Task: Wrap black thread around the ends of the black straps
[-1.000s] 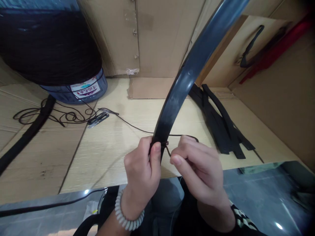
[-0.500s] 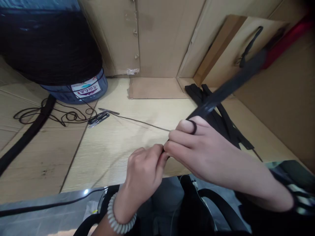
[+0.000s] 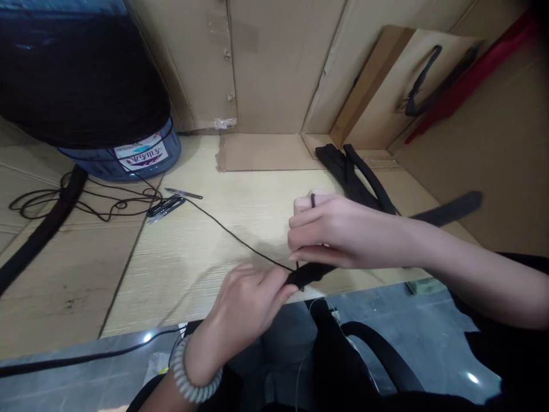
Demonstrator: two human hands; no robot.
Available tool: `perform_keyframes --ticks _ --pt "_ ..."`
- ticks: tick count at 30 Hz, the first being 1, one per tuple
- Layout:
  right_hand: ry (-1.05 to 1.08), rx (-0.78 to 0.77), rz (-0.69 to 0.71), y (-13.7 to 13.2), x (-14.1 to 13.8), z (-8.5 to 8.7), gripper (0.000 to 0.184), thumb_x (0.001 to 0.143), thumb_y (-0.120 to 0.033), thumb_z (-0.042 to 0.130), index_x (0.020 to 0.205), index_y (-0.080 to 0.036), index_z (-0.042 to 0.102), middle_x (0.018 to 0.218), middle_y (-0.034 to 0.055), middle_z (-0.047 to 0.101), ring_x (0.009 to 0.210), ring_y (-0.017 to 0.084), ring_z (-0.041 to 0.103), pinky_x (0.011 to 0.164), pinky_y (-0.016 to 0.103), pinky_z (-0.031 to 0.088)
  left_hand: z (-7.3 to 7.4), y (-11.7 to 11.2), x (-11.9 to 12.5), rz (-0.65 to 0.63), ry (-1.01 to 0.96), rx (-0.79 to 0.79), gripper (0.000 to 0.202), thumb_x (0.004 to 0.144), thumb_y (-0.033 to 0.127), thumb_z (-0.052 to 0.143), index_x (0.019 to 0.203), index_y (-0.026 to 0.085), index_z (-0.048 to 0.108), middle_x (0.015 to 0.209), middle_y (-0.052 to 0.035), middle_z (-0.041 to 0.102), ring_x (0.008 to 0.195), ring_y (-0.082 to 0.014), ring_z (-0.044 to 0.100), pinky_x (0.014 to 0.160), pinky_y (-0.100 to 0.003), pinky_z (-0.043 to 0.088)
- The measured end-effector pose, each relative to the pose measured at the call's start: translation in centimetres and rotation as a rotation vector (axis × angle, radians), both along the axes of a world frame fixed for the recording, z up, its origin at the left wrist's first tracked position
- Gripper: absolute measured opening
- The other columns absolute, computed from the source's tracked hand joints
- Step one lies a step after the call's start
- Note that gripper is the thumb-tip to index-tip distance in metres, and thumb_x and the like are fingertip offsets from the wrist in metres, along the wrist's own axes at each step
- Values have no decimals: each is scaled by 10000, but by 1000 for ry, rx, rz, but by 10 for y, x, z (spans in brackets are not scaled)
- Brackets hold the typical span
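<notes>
My left hand [image 3: 253, 297] pinches the end of a black fabric strap [image 3: 315, 273] near the table's front edge. The strap runs right, under my right forearm, and its far end [image 3: 450, 210] sticks out beyond it. A thin black cord [image 3: 240, 240] comes across the table to the pinched end and appears to go around it. Just above, my right hand [image 3: 330, 229] is closed, and a short piece of cord rises from the strap into its fingers. The fingertips are partly hidden.
Black-handled thread snips [image 3: 167, 209] and a slim metal blade [image 3: 183, 193] lie left of centre. Loose cord loops [image 3: 103, 197] trail from a large blue bottle [image 3: 150, 163] wound with black cord. More black straps [image 3: 343, 171] lie at the back right, near a paper bag [image 3: 386, 86].
My right hand has moved off my left fingers and now draws cord upward. The strap, raised to the upper right before, has dropped low. The long cord has gone from taut to slightly slack.
</notes>
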State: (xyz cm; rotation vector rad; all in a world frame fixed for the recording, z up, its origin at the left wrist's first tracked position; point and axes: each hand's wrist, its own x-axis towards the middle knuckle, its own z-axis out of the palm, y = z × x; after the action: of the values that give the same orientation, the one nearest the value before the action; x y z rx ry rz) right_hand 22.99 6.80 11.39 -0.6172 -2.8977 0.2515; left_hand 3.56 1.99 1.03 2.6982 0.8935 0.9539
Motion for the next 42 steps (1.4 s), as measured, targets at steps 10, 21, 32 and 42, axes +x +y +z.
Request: perform_keyframes --ticks 10,21,32,42 --pt "74 56 13 -5 -15 -16 291 934 -235 504 656 -151 494 634 -24 475 655 127 344 625 276 203 -3 -5 5 14 -51 -67 402 977 378 367 742 154 604 590 -6 620 518 -161 581 511 -291 441" --pt "134 -48 -77 -4 -16 -29 293 926 -277 535 666 -142 547 617 -28 501 665 119 368 641 279 199 -2 -6 5 26 24 -143 393 973 379 368 743 150 589 591 -14 603 527 -158 564 514 -278 417" --pt "-126 407 -152 28 27 -9 601 880 -678 410 593 -153 466 537 -5 444 613 123 383 640 314 227 -4 -10 -17 -39 86 -85 274 965 266 406 706 182 439 505 62 466 424 -108 428 519 -270 303" --pt "-630 779 -469 48 104 21 726 896 -740 195 662 -157 560 613 60 500 738 176 491 662 378 247 -10 1 -84 195 354 137 274 962 316 427 735 193 517 509 40 509 435 -147 455 559 -297 321"
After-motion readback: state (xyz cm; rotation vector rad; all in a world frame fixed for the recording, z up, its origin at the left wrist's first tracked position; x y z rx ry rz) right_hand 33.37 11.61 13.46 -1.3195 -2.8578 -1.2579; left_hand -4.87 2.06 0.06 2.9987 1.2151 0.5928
